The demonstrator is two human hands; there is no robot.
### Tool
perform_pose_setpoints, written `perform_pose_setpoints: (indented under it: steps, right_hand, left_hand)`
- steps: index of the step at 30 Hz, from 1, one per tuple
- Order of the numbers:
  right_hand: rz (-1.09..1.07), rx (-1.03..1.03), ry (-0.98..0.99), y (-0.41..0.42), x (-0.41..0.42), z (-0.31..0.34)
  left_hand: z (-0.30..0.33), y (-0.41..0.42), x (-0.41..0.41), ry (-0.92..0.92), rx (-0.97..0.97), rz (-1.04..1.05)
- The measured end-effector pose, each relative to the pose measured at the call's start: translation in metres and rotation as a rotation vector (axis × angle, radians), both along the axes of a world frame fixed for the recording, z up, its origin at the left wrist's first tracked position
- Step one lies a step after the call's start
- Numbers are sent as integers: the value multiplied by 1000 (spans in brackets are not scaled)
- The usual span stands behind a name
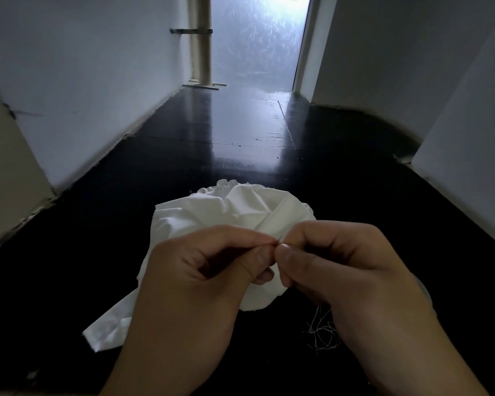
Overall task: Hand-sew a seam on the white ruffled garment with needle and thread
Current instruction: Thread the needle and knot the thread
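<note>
The left hand (206, 270) pinches a fold of the white ruffled garment (232, 207); the right hand (340, 264) pinches the needle (278, 240) at that fold. The garment lies bunched on the dark floor (240, 132), loose thread (323, 330) near right.

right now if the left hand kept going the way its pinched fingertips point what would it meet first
Probably the right hand: the left hand points rightward, its fingertips nearly touching the right thumb, with the needle between them. Depth is unclear.
</note>
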State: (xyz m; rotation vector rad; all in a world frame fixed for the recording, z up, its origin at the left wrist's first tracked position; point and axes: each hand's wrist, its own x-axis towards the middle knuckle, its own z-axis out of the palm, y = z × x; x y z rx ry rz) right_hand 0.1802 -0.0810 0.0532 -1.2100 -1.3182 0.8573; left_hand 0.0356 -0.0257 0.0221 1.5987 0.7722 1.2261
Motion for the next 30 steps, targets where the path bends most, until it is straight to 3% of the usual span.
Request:
perform_pose_setpoints:
  steps: [8,13,21,30]
  right_hand:
    - [-21,12,-77,1,2,-4]
    - [-95,-16,-232,0,5,-7]
    - [-174,-32,-583,-2,5,-6]
    - [-164,-40,-655,-1,8,-10]
  left_hand:
    - [0,1,-2,-16,-36,3]
    - [2,2,-3,-70,-145,-38]
    - [1,4,-4,-16,-134,-76]
    - [1,4,-4,50,-130,-81]
